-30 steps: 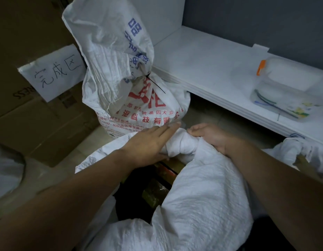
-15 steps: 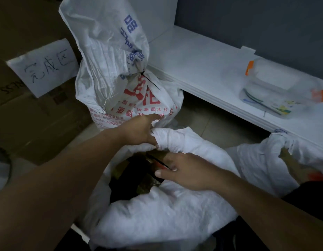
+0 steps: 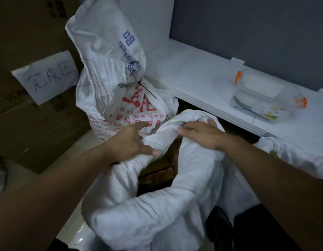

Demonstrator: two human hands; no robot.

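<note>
A white woven sack (image 3: pixel 157 211) stands open in front of me, its rim rolled down into a thick collar. Dark and brownish packets (image 3: pixel 157 171) show inside its mouth. My left hand (image 3: pixel 131 142) grips the far left part of the rolled rim, thumb under the fold. My right hand (image 3: pixel 200 134) lies over the far right part of the rim with its fingers curled on the fabric. Behind it stands a second white sack (image 3: pixel 121 91) with red and blue print, its neck tied by a black cable tie (image 3: pixel 147 90).
A white shelf (image 3: pixel 193 77) runs along the right wall, with a clear plastic box (image 3: pixel 265 98) with orange clips on it. Cardboard boxes (image 3: pixel 35 124) with a handwritten paper sign (image 3: pixel 46 78) stand at the left. Another white sack (image 3: pixel 291 153) lies at the right.
My right hand has moved up from the sack's inner mouth to the far rim. My left hand stays on the rim, which now stands gathered higher between both hands.
</note>
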